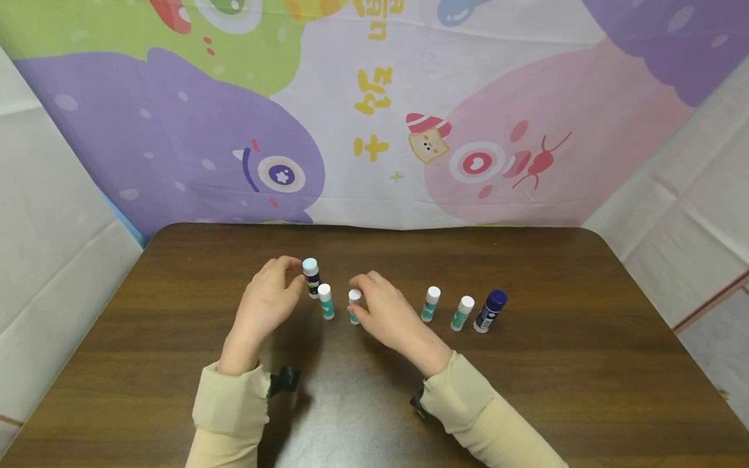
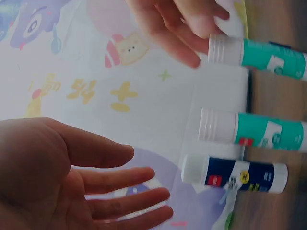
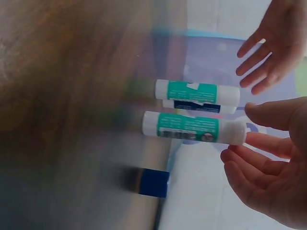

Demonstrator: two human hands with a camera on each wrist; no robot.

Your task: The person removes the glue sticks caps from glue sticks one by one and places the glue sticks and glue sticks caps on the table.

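My left hand (image 1: 269, 296) is beside a dark blue glue stick (image 1: 313, 284) with a pale cap. In the left wrist view its fingers (image 2: 129, 179) reach out nearly straight, apart from that stick. Just right of it stands a green glue stick (image 1: 327, 304) with a white cap. Another green glue stick (image 1: 354, 312) stands by my right hand (image 1: 389, 312), whose thumb and fingers lie loosely around the white cap. The right wrist view shows the fingertips (image 3: 232, 155) right at this cap, with the thumb off to its other side.
Toward the right stand two more green glue sticks (image 1: 430, 305) (image 1: 462, 314) and a dark blue-capped glue stick (image 1: 490, 312). A short blue block-like thing (image 3: 153, 183) shows in the right wrist view. A printed cloth (image 1: 374, 195) hangs behind the brown table (image 1: 363, 403).
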